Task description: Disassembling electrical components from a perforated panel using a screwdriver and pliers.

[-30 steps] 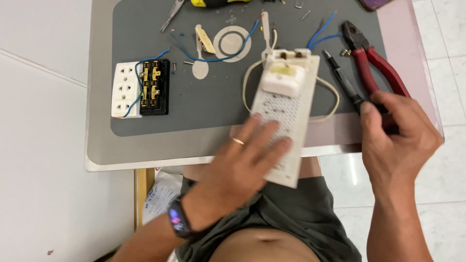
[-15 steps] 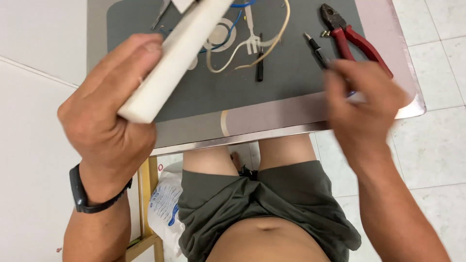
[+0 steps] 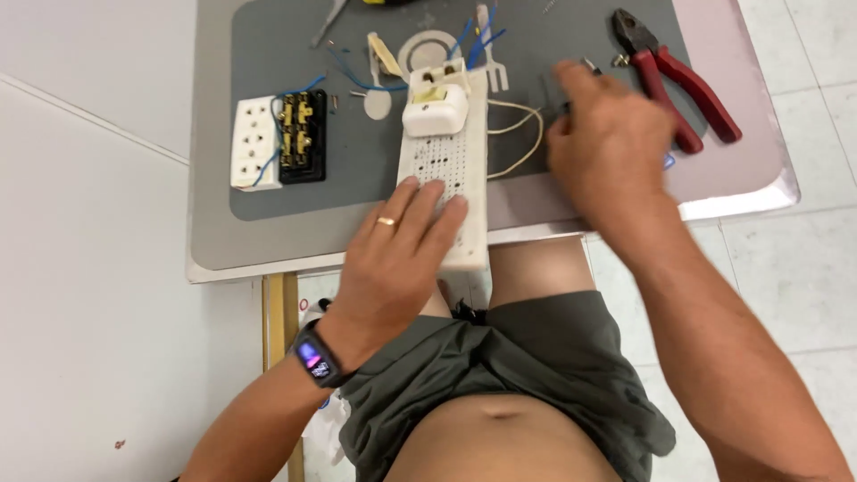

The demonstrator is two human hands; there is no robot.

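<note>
Grey mat [image 3: 357,192], left hand [image 3: 397,259] fingers spread flat on perforated white board [image 3: 451,174], right hand [image 3: 607,147] fingers curled, grip unclear, near red-handled pliers [image 3: 678,76]

The long white perforated plastic board [image 3: 446,174] lies in the middle of the grey rubber mat [image 3: 268,54]; the opened white-and-black socket block [image 3: 278,140] at nine o'clock, the red-handled steel pliers [image 3: 676,76] at two o'clock

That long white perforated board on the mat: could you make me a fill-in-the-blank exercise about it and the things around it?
1. The left hand presses on the long white board, and one finger wears a ____.
2. The pliers have ____ handles.
3. The opened socket lies to the ____ of the board.
4. The left wrist wears a black ____.

Missing words: ring; red; left; watch
</note>
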